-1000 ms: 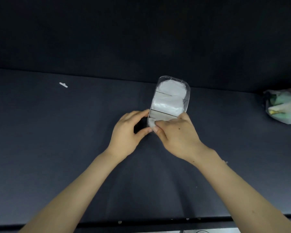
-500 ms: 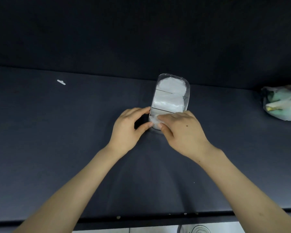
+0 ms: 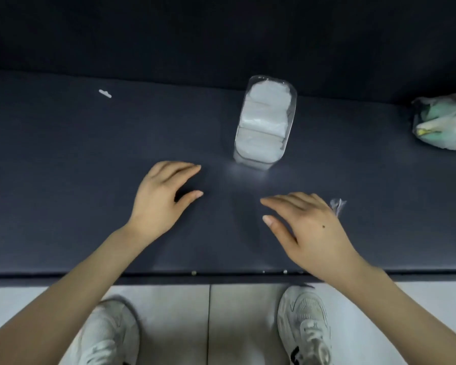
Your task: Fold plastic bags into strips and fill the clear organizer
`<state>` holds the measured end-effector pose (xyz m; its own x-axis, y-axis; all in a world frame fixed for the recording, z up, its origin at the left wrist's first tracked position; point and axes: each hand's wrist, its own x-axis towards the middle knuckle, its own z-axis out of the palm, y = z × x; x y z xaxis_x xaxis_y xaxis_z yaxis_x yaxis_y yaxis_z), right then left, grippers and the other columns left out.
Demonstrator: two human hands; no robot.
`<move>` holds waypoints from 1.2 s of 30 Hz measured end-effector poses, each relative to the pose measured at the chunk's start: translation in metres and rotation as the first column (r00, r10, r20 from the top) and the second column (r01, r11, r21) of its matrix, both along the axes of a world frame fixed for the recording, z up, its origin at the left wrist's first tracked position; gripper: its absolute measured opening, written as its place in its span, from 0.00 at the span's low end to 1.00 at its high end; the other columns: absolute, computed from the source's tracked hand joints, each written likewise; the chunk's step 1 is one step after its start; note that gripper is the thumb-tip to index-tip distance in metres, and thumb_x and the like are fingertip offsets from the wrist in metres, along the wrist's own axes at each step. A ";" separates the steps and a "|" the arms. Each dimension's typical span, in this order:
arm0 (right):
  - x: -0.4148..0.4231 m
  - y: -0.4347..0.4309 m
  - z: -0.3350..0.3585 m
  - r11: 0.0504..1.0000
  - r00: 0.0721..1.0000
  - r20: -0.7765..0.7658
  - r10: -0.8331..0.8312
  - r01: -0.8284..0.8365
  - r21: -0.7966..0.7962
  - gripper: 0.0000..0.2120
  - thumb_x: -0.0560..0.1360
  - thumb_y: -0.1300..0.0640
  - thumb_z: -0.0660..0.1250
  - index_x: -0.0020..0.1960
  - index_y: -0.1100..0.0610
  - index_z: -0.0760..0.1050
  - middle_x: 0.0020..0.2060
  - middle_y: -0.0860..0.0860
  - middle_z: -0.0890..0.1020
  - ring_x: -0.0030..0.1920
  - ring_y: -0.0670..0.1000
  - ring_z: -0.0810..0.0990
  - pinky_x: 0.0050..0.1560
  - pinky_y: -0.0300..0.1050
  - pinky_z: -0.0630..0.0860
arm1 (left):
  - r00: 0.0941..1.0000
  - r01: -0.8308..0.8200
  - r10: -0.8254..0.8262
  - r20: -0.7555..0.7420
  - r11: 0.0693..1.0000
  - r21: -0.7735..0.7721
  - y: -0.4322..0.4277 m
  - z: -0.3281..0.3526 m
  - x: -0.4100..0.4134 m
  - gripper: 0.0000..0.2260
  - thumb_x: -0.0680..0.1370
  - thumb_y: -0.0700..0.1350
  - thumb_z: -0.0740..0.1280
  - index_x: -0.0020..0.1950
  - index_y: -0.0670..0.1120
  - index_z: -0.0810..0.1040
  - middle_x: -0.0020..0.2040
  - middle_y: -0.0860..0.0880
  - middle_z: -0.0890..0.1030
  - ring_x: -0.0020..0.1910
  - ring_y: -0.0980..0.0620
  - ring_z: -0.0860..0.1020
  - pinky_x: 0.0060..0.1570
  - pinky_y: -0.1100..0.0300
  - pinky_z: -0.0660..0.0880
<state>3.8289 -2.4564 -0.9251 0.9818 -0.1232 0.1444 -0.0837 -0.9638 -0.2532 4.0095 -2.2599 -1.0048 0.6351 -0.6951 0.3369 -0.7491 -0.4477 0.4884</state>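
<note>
Nearest, two pale shoes [image 3: 304, 321] stand on the tiled floor [image 3: 169, 312] at the edge of the dark tabletop [image 3: 63, 185]. Over it the left hand [image 3: 163, 197] and right hand [image 3: 309, 227] hover with fingers loosely spread, holding nothing; a clear scrap [image 3: 338, 205] lies just beside the right hand. Farther on stands the clear organizer [image 3: 293, 101], apart from both hands, folded white bags [image 3: 263, 121] in all three compartments. A crumpled bag [image 3: 442, 122] sits far right.
</note>
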 end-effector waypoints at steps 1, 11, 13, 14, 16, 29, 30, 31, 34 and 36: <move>-0.010 0.006 0.000 1.000 0.999 -0.029 0.023 -0.023 0.003 0.18 0.77 0.50 0.58 0.54 0.59 0.82 0.48 0.51 0.85 0.46 0.55 0.83 0.47 0.48 0.76 | 0.999 0.008 -0.009 0.047 0.999 0.031 0.016 -0.002 -0.005 0.20 0.76 0.54 0.66 0.60 0.41 0.81 0.57 0.44 0.81 0.57 0.43 0.77 0.61 0.54 0.71; -0.083 0.048 0.039 0.863 0.795 -0.386 0.468 -0.506 0.005 0.19 0.74 0.46 0.55 0.53 0.53 0.81 0.46 0.47 0.83 0.45 0.50 0.82 0.43 0.43 0.80 | 0.996 -0.025 -0.007 0.092 0.940 0.341 0.100 -0.017 -0.063 0.28 0.82 0.61 0.50 0.70 0.44 0.74 0.71 0.40 0.70 0.72 0.37 0.65 0.71 0.39 0.59; -0.101 0.061 0.024 0.868 0.757 -0.447 0.477 -0.486 0.103 0.20 0.73 0.44 0.55 0.52 0.52 0.80 0.44 0.47 0.83 0.42 0.50 0.81 0.41 0.44 0.80 | 0.996 -0.016 -0.019 0.092 0.929 0.369 0.101 -0.018 -0.065 0.28 0.82 0.60 0.49 0.72 0.44 0.71 0.73 0.39 0.67 0.73 0.36 0.63 0.73 0.40 0.54; -0.109 0.070 0.012 0.871 0.745 -0.466 0.478 -0.470 0.143 0.21 0.73 0.43 0.55 0.53 0.53 0.80 0.43 0.47 0.83 0.42 0.50 0.82 0.40 0.43 0.80 | 0.996 -0.018 -0.017 0.090 0.928 0.373 0.100 -0.018 -0.065 0.27 0.82 0.59 0.50 0.72 0.44 0.70 0.74 0.39 0.67 0.74 0.36 0.62 0.73 0.40 0.53; -0.126 0.093 -0.023 0.887 0.722 -0.515 0.461 -0.374 0.269 0.22 0.75 0.43 0.60 0.59 0.56 0.78 0.49 0.51 0.82 0.48 0.53 0.81 0.48 0.43 0.79 | 0.997 -0.020 -0.010 0.078 0.927 0.375 0.100 -0.016 -0.065 0.27 0.81 0.58 0.51 0.73 0.43 0.69 0.74 0.39 0.66 0.74 0.36 0.61 0.74 0.40 0.53; -0.201 0.221 -0.147 0.852 0.440 -0.789 0.429 0.093 0.515 0.16 0.72 0.43 0.71 0.55 0.50 0.82 0.52 0.48 0.82 0.56 0.52 0.75 0.56 0.43 0.69 | 0.999 -0.022 0.007 0.046 0.947 0.320 0.116 -0.019 -0.079 0.21 0.82 0.53 0.56 0.70 0.45 0.73 0.72 0.40 0.69 0.73 0.38 0.64 0.72 0.41 0.54; -0.196 0.220 -0.145 0.839 0.475 -0.765 0.434 0.097 0.536 0.12 0.73 0.45 0.70 0.51 0.51 0.83 0.50 0.48 0.83 0.53 0.51 0.76 0.56 0.45 0.70 | 0.999 -0.020 0.009 0.035 0.945 0.326 0.116 -0.017 -0.079 0.21 0.81 0.54 0.56 0.70 0.45 0.74 0.72 0.40 0.70 0.73 0.37 0.65 0.72 0.40 0.55; -0.190 0.214 -0.140 0.827 0.511 -0.743 0.432 0.104 0.552 0.10 0.74 0.47 0.70 0.49 0.51 0.84 0.49 0.47 0.83 0.52 0.50 0.77 0.57 0.46 0.71 | 1.000 -0.017 0.014 0.013 0.942 0.336 0.115 -0.014 -0.078 0.22 0.81 0.54 0.56 0.69 0.44 0.75 0.72 0.40 0.70 0.72 0.37 0.66 0.72 0.40 0.55; -0.159 0.182 -0.117 0.779 0.635 -0.644 0.425 0.105 0.618 0.07 0.73 0.51 0.71 0.46 0.54 0.83 0.48 0.49 0.83 0.51 0.49 0.79 0.58 0.49 0.72 | 0.997 -0.013 0.037 -0.067 0.941 0.338 0.110 -0.004 -0.075 0.23 0.78 0.54 0.57 0.65 0.43 0.78 0.68 0.38 0.74 0.69 0.35 0.69 0.69 0.37 0.61; -0.141 0.172 -0.103 0.722 0.646 -0.588 0.486 0.083 0.687 0.10 0.72 0.51 0.73 0.51 0.54 0.82 0.52 0.50 0.83 0.55 0.50 0.78 0.61 0.50 0.71 | 0.992 0.011 0.034 -0.125 0.941 0.337 0.107 0.004 -0.073 0.24 0.77 0.55 0.57 0.64 0.42 0.78 0.65 0.37 0.76 0.67 0.33 0.71 0.67 0.37 0.64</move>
<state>3.6884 -2.2841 -1.0278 0.7335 0.3175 -0.6009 -0.3258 -0.6117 -0.7209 3.9367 -2.1524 -1.0004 0.6659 -0.7460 0.0007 -0.6843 -0.6105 0.3987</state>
